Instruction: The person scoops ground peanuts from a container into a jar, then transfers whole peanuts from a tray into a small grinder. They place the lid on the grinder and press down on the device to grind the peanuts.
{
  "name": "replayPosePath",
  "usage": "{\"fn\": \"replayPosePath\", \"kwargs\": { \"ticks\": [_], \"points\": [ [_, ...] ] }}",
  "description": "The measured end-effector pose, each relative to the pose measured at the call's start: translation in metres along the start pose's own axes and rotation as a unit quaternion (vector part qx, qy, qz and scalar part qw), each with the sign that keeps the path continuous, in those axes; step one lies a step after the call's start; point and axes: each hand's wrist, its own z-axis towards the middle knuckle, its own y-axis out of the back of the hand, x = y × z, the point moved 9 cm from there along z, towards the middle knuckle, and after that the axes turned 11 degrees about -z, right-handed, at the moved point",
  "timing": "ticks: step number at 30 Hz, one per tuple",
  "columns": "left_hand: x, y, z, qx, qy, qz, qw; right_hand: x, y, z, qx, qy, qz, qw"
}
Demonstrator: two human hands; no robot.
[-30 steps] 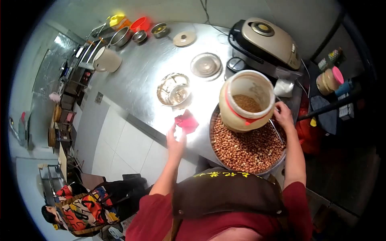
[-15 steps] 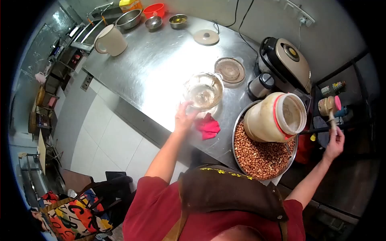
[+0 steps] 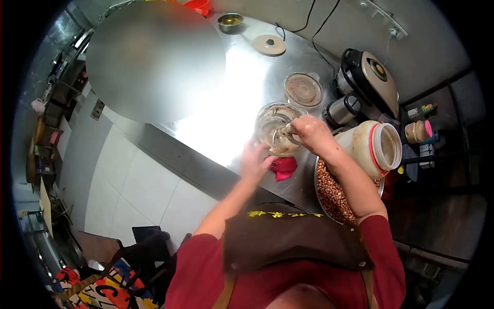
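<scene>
Moved inward, our right hand grips a slim, smeared tool in the round, clear bowl on the silver metal bench; our left hand, fingers parted, is at its rim.

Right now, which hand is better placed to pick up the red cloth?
Probably the left hand: its fingers are beside the red cloth. The right hand is over the bowl, with its grip closed on a utensil.
</scene>
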Motion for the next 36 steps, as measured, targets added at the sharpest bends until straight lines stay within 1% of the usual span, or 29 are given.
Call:
{"fn": "replayPosePath", "kwargs": {
  "ticks": [3, 6, 12, 15, 18, 19, 20, 22, 24, 25, 26, 27, 28, 29, 31, 32, 33, 34, 35, 36],
  "points": [
    [-0.002, 0.000, 0.001, -0.003, -0.019, -0.002, 1.000, 0.004, -0.030, 0.011, 0.047, 0.009, -0.041, 0.998],
    [-0.009, 0.002, 0.003, -0.005, -0.015, -0.006, 1.000, 0.002, -0.039, 0.018, 0.068, -0.001, -0.028, 0.997],
    [-0.012, -0.003, 0.000, -0.010, -0.017, -0.009, 1.000, -0.003, -0.045, 0.024, 0.101, -0.032, -0.047, 0.993],
    [-0.015, -0.009, -0.002, -0.008, -0.021, -0.008, 1.000, -0.011, -0.061, 0.019, 0.095, -0.045, -0.051, 0.993],
    [-0.017, -0.017, -0.005, 0.003, -0.017, 0.007, 1.000, -0.018, -0.089, 0.005, 0.145, -0.075, -0.053, 0.985],
    [-0.020, -0.018, -0.006, 0.006, -0.023, 0.019, 1.000, -0.017, -0.095, 0.003, 0.120, -0.091, -0.071, 0.986],
    [-0.023, -0.021, -0.005, 0.012, -0.030, 0.029, 0.999, -0.021, -0.105, -0.003, 0.140, -0.104, -0.060, 0.983],
    [-0.018, -0.022, -0.006, 0.025, -0.002, 0.016, 1.000, -0.017, -0.098, -0.005, 0.180, -0.144, -0.042, 0.972],
    [-0.011, -0.025, -0.009, 0.048, 0.033, -0.003, 0.998, -0.015, -0.095, -0.019, 0.160, -0.144, -0.062, 0.975],
    [-0.021, -0.020, -0.011, 0.021, 0.014, 0.009, 1.000, -0.009, -0.061, -0.025, 0.023, -0.145, -0.004, 0.989],
    [-0.032, -0.014, -0.015, -0.008, -0.002, 0.020, 1.000, -0.001, -0.025, -0.041, -0.114, -0.139, 0.051, 0.982],
    [-0.043, -0.010, -0.022, -0.015, -0.020, 0.032, 0.999, 0.010, 0.010, -0.059, -0.186, -0.134, 0.060, 0.971],
    [-0.051, -0.006, -0.030, -0.023, -0.037, 0.045, 0.998, 0.013, 0.021, -0.086, -0.189, -0.143, 0.053, 0.970],
    [-0.060, -0.004, -0.038, -0.043, -0.092, 0.030, 0.994, 0.013, 0.033, -0.120, -0.190, -0.149, 0.048, 0.969],
    [-0.069, -0.038, -0.046, 0.130, -0.123, -0.073, 0.981, 0.004, 0.044, -0.189, -0.170, -0.194, 0.078, 0.963],
    [-0.078, -0.055, -0.052, 0.212, -0.136, -0.122, 0.960, -0.006, 0.049, -0.226, -0.182, -0.276, 0.090, 0.939],
    [-0.102, -0.070, -0.048, 0.202, -0.113, -0.161, 0.959, -0.015, 0.050, -0.265, -0.198, -0.325, 0.068, 0.922],
    [-0.100, -0.091, -0.053, 0.242, -0.069, -0.170, 0.953, -0.034, 0.029, -0.316, -0.170, -0.486, 0.148, 0.844],
    [-0.095, -0.115, -0.057, 0.264, 0.008, -0.216, 0.940, -0.054, 0.010, -0.359, -0.216, -0.537, 0.222, 0.785],
    [-0.091, -0.142, -0.063, 0.285, 0.086, -0.260, 0.919, -0.070, -0.008, -0.395, -0.261, -0.580, 0.292, 0.714]
  ]
}}
